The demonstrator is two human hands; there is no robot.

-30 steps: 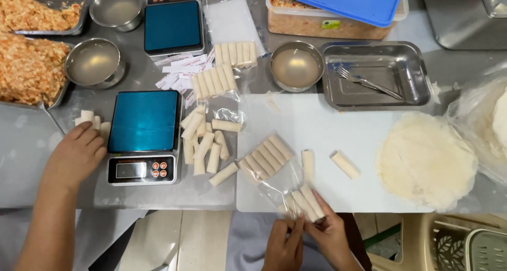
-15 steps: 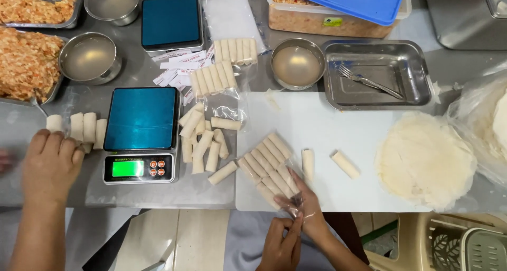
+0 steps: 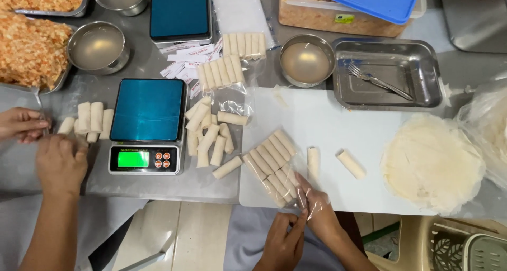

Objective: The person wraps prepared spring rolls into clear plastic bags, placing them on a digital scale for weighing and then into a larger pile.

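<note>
A person's right hand (image 3: 321, 214) and left hand (image 3: 282, 244) work at the near edge of a white cutting board (image 3: 338, 160) on a steel table (image 3: 465, 70). The right hand's grip is closed on the open end of a clear plastic bag (image 3: 274, 163) packed with a row of spring rolls; the bag lies just beyond that grip, slanting up and to the left across the board's corner. The left hand sits just below and left of the right, fingers pinched together at the same bag mouth.

Two loose spring rolls (image 3: 351, 164) lie on the board just above and right of the right hand's grip. Farther right is a stack of round wrappers (image 3: 430, 163). Beyond the grips, a metal bowl of cloudy liquid (image 3: 306, 60) stands beside a steel tray holding a fork (image 3: 377, 81).

Left of the grips, unbagged rolls (image 3: 208, 139) are heaped beside a blue-topped digital scale (image 3: 148, 126) with a lit green display. Well to the left, a co-worker's hands (image 3: 60, 163) rest at another small cluster of rolls (image 3: 90, 120). Trays of shredded filling (image 3: 31, 46) sit at the far left corner.
</note>
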